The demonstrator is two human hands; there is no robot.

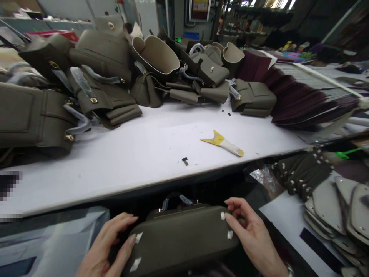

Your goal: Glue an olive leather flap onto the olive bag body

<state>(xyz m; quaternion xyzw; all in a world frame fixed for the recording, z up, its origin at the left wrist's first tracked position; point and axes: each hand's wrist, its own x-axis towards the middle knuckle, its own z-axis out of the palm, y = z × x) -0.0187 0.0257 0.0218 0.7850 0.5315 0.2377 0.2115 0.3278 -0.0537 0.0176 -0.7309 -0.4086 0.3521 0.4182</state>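
An olive-grey handbag lies in front of me at the bottom of the view, its flat base turned up toward me. Small white tabs stick out near the corners of that base. My left hand grips the bag's left end, thumb beside a white tab. At the right end my right hand pinches the edge, thumb by the upper right tab. A plastic-wrapped handle with metal fittings shows behind the bag. The bag's lower part runs out of view.
Across the white table lie several similar handbags. A yellow forked tool and a small dark scrap sit near its front edge. Stacked maroon sheets stand at back right; grey panels are piled at right.
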